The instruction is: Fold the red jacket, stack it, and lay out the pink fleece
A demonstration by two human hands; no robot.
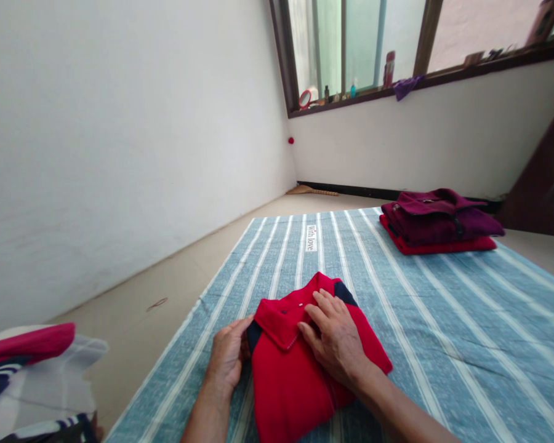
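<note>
White walls (pixel 143 123) rise around us, with a dark-framed window (pixel 360 37) at the far side and bottles and a small red-rimmed mirror (pixel 305 99) along its sill. Before us spreads a blue cloth (pixel 420 344) with white stripes, and on its near part lies a red garment (pixel 281 375), folded, its collar pointing away from us and dark panels showing at both shoulders. Our left hand (pixel 229 352) is at the garment's left shoulder, fingers bent against the edge by the collar; we cannot tell whether they pinch the fabric. Our right hand (pixel 333 335) rests on the upper right of the front, fingers loosely spread and gripping nothing. Farther off to the right, purple clothes (pixel 443 215) sit folded on a red piece (pixel 447 248).
</note>
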